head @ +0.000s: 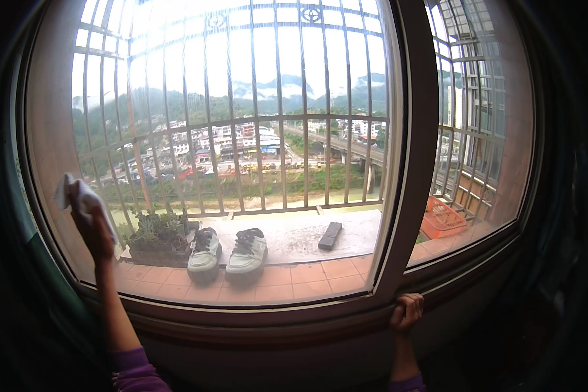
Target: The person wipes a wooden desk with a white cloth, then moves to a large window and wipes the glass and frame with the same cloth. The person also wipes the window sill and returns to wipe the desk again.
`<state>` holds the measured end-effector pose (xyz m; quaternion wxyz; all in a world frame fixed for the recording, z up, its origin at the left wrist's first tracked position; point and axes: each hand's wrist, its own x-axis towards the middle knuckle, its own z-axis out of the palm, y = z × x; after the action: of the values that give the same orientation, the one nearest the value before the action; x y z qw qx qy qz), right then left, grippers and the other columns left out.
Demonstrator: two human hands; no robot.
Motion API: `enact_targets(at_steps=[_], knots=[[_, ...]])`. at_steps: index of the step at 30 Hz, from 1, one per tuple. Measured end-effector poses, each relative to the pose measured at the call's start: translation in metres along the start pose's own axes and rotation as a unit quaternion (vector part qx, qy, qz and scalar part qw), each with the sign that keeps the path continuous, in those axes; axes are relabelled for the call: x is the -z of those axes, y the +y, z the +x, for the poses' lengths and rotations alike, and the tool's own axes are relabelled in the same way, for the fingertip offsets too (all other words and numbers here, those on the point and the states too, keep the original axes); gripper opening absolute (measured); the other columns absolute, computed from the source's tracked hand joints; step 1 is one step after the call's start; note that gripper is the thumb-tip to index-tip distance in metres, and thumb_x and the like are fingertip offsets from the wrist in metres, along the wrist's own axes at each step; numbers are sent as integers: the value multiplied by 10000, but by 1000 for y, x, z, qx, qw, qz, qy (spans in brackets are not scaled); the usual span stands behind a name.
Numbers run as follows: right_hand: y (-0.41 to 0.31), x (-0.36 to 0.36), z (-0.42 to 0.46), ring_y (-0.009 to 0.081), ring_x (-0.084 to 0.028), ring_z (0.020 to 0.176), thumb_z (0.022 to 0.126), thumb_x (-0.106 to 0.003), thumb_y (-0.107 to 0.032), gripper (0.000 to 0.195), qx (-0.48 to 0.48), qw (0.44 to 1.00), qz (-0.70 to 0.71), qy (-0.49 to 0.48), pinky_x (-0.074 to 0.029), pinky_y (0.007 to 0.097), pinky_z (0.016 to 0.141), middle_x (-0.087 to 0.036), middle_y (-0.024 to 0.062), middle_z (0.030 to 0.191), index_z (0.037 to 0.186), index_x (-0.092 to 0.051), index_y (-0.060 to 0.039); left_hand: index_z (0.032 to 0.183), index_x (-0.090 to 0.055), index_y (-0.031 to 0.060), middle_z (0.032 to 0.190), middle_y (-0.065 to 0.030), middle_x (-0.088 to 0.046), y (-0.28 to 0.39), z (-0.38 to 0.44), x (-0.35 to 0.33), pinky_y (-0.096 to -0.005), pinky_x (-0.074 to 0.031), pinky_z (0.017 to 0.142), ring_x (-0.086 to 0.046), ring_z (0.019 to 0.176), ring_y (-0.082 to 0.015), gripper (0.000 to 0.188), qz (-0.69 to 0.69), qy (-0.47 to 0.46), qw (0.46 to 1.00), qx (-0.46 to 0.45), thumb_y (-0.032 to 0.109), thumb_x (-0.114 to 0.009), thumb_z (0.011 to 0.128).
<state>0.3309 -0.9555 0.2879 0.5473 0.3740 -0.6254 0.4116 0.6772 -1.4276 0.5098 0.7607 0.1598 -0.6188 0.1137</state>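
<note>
My left hand [94, 228] is raised at the lower left of the window pane [284, 274], with a white cloth [89, 196] held under its fingers against the glass. Near the foot of the upright between two panes, my right hand [406, 311] has its fingers curled over the lower window frame [255, 316]. Both forearms wear purple sleeves. Through the glass, a pair of white shoes with dark laces [246, 252] stands on the ledge outside.
Outside are potted succulents [159, 232], a dark grey block [330, 235], an orange plastic basket [443, 218] and metal security bars [279, 117]. Orange tiles [294, 284] line the ledge. A dark green curtain [54, 279] hangs at the left.
</note>
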Motion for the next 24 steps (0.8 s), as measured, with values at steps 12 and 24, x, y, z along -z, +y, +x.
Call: enact_targets(at_steps=[12,24], knots=[[-2,-6,-2,309,-529,708,752,-456,-60,79,-10,1000,-3,-3,-431,411,708,-543,138,746,745,-519,-13,1384,-225,15,1426,-171,-245,-235,-110,69,-340,-199,1058,-252,1315,-264,603,38,68,968,240,381,-355,923],[4,-4,-2,310,-520,711,732,-450,-62,83,-10,999,-30,-21,-427,400,701,-532,149,744,747,-511,-7,1391,-271,170,1458,-136,-182,184,16,-74,-570,-118,1064,-174,1341,-330,584,9,-87,969,-231,398,-450,884]])
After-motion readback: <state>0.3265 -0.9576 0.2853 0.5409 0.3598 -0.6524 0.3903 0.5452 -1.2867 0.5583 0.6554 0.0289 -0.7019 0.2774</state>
